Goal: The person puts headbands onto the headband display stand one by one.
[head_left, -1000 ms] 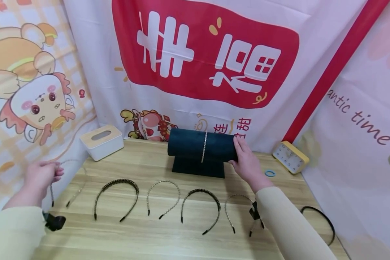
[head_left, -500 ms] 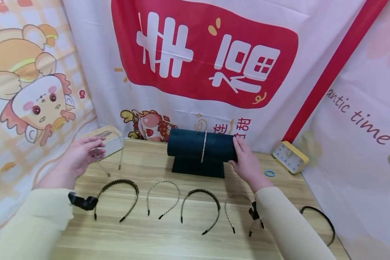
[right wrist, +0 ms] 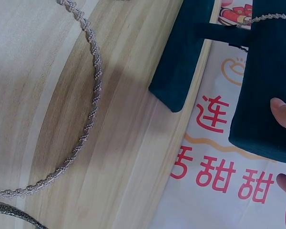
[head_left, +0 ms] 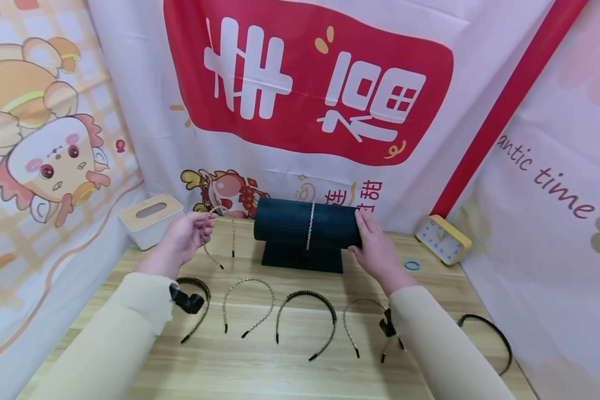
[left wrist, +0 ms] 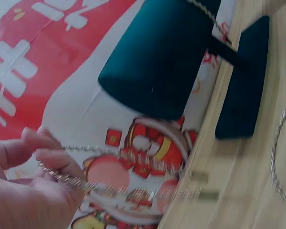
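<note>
My left hand (head_left: 187, 236) pinches a thin, beaded metallic headband (head_left: 233, 236) near its bend, with the two dark-tipped ends hanging down. It is left of a dark green velvet headband stand (head_left: 280, 222), apart from it. In the left wrist view the held headband (left wrist: 78, 182) points toward the roll's near end, its tips blurred. One similar headband (head_left: 310, 225) sits round the middle of the roll. My right hand (head_left: 375, 244) holds the roll's right end; the right wrist view shows the thumb (right wrist: 285, 113) against the velvet.
Several headbands lie in a row before the stand, among them a dark coiled one (head_left: 307, 294) and a pale one (head_left: 250, 280). A tissue box (head_left: 150, 230) stands left. A yellow clock (head_left: 445, 239) and blue ring (head_left: 412, 264) are right. Printed cloth walls enclose the table.
My left hand has carried the headband from the table's left edge, past the tissue box, rightward toward the stand. My right hand has stayed at the roll's end.
</note>
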A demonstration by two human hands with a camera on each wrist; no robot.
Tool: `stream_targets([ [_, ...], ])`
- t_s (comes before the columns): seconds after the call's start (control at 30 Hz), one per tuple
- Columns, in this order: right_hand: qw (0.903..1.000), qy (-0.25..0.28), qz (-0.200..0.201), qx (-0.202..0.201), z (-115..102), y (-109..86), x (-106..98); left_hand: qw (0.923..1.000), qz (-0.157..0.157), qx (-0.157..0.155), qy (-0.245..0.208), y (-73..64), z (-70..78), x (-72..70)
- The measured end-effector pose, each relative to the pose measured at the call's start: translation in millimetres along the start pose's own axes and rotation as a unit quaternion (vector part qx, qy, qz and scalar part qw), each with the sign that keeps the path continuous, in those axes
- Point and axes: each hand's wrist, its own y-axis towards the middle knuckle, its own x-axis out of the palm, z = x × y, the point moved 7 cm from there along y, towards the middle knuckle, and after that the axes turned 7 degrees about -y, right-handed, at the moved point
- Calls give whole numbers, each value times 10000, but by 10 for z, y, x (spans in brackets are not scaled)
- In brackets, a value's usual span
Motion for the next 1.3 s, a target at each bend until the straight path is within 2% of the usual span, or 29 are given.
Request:
stream_targets([
  [0.23, 10000, 21, 22, 40, 14, 8, 12, 9995, 252, 170, -122, 140, -113, 168],
  [0.5, 10000, -12, 20, 83, 17, 14, 25, 9985, 161, 252, -448, 295, -206, 305],
  [0.67, 9999, -11, -23, 117, 19, -4, 30, 9978, -44, 500, -445, 395, -226, 391],
  [0.87, 9999, -25, -78, 143, 18, -7, 30, 9938, -454, 702, -732, 492, -249, 551],
  [1.07, 9998, -1, -105, 150, 19, 9, 56, 9916, -687, 709, -839, 533, -299, 721],
  [1.3, 9999, 8, 46, 99, 38, 19, 46, 9900, -898, 711, -827, 570, -362, 911],
])
